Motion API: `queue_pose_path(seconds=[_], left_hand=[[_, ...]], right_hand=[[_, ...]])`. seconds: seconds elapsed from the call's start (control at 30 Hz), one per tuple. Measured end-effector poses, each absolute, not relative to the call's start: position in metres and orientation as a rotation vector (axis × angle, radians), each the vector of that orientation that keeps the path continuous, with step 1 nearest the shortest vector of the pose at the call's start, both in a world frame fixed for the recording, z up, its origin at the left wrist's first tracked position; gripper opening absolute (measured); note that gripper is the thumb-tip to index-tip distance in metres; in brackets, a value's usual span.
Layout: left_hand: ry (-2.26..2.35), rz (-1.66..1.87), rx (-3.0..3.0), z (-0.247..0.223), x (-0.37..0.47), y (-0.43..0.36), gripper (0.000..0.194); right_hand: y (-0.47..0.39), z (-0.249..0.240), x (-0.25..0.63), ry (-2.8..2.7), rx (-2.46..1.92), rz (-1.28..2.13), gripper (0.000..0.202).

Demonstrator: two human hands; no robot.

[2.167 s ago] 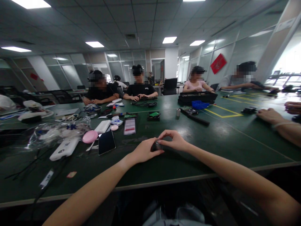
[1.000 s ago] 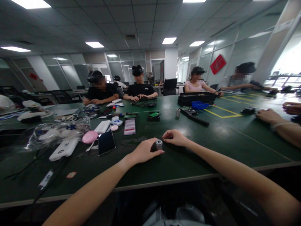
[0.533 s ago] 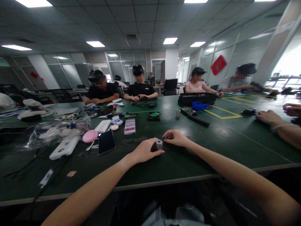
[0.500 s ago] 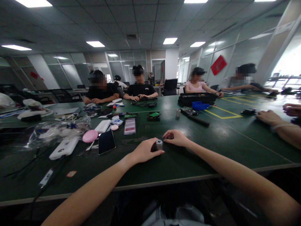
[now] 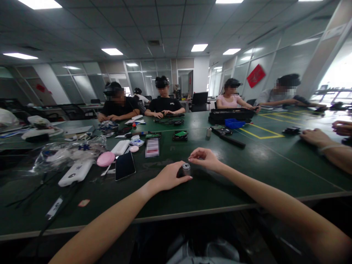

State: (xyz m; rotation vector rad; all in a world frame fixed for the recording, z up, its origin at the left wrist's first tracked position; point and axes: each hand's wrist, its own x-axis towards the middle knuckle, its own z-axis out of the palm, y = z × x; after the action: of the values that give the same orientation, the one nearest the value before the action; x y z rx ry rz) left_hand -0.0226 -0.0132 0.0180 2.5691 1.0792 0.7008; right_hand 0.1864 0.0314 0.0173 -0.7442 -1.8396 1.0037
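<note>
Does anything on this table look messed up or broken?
Nothing looks clearly spilled or broken. The messiest spot is the left side of the table, where a crumpled clear plastic bag lies spread out and a phone sits askew near a pink disc. The metal cylinder at the left hand stands upright.

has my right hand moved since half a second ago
Yes: judged against the blue tray, the right hand has shifted slightly up the picture.
</note>
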Motion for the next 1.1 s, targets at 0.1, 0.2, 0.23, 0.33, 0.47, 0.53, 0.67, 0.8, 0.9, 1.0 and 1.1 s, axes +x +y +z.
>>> queue_pose_path(seconds=[0.1,0.2,0.23,0.33,0.47,0.53,0.67,0.8,0.9,1.0,1.1], left_hand=[[1.101,0.687,2.589,0.017,-0.023,-0.012,0.034],[1.101,0.690,2.592,0.016,-0.023,-0.012,0.037],[1.102,0.695,2.591,0.016,-0.022,-0.012,0.037],[1.122,0.695,2.580,0.015,-0.022,-0.012,0.038],[1.112,0.708,2.563,0.013,-0.022,-0.010,0.040],[1.092,0.720,2.554,0.013,-0.022,-0.010,0.041],[1.097,0.712,2.536,0.013,-0.022,-0.010,0.041],[1.096,0.719,2.529,0.015,-0.022,-0.012,0.042],[1.083,0.723,2.532,0.015,-0.022,-0.012,0.045],[1.082,0.726,2.543,0.015,-0.022,-0.012,0.043],[1.077,0.724,2.553,0.015,-0.022,-0.011,0.041]], right_hand=[[0.023,0.018,0.183,-1.928,-0.669,1.031,0.030],[0.020,0.017,0.180,-1.963,-0.657,0.985,0.029],[0.020,0.016,0.180,-1.955,-0.653,0.965,0.029],[0.022,0.013,0.179,-1.898,-0.631,0.932,0.027],[0.020,0.013,0.176,-1.878,-0.616,0.949,0.024],[0.018,0.013,0.173,-1.903,-0.616,0.959,0.024],[0.012,0.014,0.171,-1.944,-0.622,0.942,0.023],[0.012,0.015,0.171,-1.929,-0.643,0.900,0.024],[0.014,0.015,0.172,-1.900,-0.648,0.867,0.024],[0.014,0.016,0.174,-1.911,-0.662,0.840,0.023],[0.013,0.019,0.175,-1.958,-0.676,0.826,0.023]])
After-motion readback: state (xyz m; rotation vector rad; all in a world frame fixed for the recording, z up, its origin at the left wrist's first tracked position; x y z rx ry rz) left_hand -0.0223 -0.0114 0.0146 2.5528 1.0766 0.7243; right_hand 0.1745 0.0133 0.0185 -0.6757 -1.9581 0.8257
